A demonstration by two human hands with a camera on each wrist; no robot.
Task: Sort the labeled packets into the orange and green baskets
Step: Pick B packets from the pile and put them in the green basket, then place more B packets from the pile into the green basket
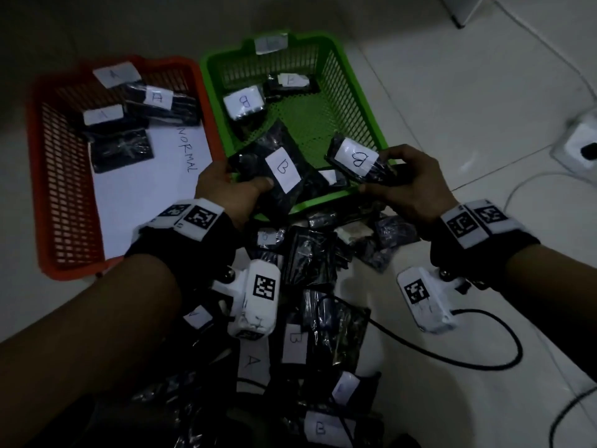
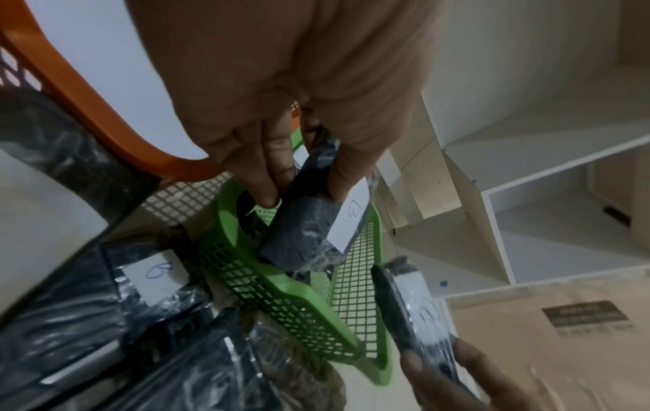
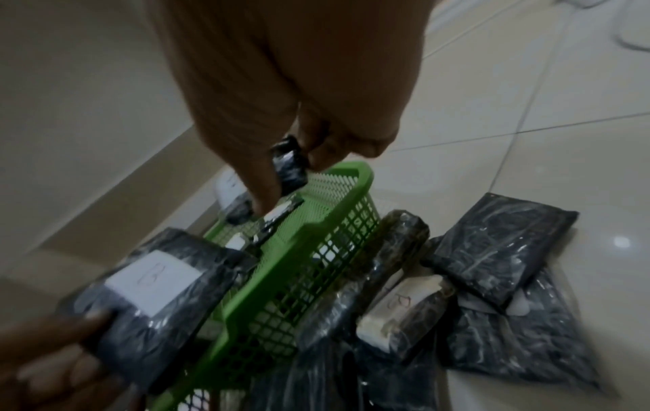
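My left hand (image 1: 240,182) grips a black packet labelled B (image 1: 282,169) over the near-left corner of the green basket (image 1: 211,92). Thumb and fingers pinch this packet (image 2: 306,230) in the left wrist view. My right hand (image 1: 384,176) holds another B packet (image 1: 357,158) above the green basket's near-right corner; its fingers pinch the packet's end (image 3: 290,169). To the left, the orange basket (image 1: 34,156) holds packets labelled A (image 1: 158,98). B packets (image 1: 244,101) lie inside the green basket. Several more black packets (image 1: 310,260) are piled on the floor below my hands.
A white sheet reading NORMAL (image 1: 145,195) lines the orange basket. A black cable (image 1: 484,363) loops over the tiles at the right, near a white plug block (image 1: 581,140). White shelving (image 2: 527,180) and a cardboard box (image 2: 562,333) stand beyond the baskets.
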